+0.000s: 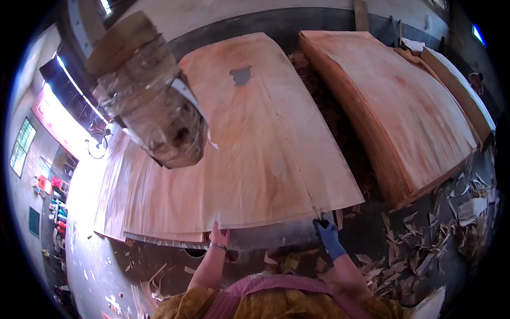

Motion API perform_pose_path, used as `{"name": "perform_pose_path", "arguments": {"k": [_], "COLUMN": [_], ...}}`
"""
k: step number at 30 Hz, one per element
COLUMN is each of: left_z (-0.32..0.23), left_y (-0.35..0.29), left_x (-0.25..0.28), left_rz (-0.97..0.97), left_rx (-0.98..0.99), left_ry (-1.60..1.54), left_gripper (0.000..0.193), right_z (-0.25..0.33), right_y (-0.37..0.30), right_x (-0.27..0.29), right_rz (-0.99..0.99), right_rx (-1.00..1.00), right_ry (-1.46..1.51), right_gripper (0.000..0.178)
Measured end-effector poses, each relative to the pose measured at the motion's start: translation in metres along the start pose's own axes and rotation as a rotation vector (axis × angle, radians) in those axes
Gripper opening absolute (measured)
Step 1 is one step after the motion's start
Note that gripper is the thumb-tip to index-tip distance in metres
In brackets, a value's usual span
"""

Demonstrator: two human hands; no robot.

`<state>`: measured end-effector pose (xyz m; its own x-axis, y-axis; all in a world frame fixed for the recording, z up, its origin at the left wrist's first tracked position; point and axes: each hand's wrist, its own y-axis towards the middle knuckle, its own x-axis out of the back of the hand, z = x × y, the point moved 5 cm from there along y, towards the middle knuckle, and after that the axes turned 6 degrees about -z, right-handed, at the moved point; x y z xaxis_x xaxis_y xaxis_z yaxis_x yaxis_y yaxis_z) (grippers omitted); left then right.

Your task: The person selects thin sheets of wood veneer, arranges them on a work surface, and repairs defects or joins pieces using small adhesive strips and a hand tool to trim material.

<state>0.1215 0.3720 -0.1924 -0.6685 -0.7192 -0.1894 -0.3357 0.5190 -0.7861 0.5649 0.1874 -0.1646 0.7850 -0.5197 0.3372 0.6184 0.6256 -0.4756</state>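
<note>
A large pale orange wood veneer sheet (239, 149) lies in front of me, with a ragged hole in its far part. A thin dark split runs down its right side to the front edge. My left hand (218, 235), bare with a band at the wrist, is closed on the sheet's near edge. My right hand (328, 237), in a blue glove with dark fingertips, is closed at that edge where the split ends. What its fingers grip is too small to make out. Beneath the sheet shows a grey surface (271, 234).
More veneer sheets (162, 212) lie to the left. A thick veneer stack (393, 106) stands at the right, with another stack (459, 90) beyond. A plastic-wrapped object (154, 101) hangs over the left side. Veneer scraps (404, 260) litter the floor.
</note>
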Motion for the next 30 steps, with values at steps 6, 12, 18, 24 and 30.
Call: {"name": "perform_pose_path", "arguments": {"k": [6, 12, 18, 24, 30], "left_z": [-0.002, 0.034, 0.09, 0.087, 0.09], "left_y": [0.021, -0.014, -0.065, -0.065, -0.067], "left_x": [0.012, 0.001, 0.003, 0.002, 0.017], "left_rz": [0.057, 0.136, 0.246, 0.131, 0.373], "left_rx": [-0.016, 0.084, 0.283, 0.206, 0.285], "left_ry": [0.066, 0.128, 0.246, 0.172, 0.38], "left_gripper": [0.022, 0.02, 0.023, 0.03, 0.037], "right_z": [0.07, 0.096, 0.066, 0.048, 0.078], "right_y": [-0.024, -0.039, -0.01, -0.043, -0.058], "right_x": [-0.069, -0.062, 0.005, -0.063, -0.199], "right_rz": [-0.185, -0.129, -0.228, -0.114, 0.211], "right_rx": [0.567, 0.566, 0.576, 0.566, 0.364], "right_ry": [-0.811, -0.76, -0.662, -0.324, -0.085], "right_gripper": [0.092, 0.096, 0.055, 0.033, 0.038]}}
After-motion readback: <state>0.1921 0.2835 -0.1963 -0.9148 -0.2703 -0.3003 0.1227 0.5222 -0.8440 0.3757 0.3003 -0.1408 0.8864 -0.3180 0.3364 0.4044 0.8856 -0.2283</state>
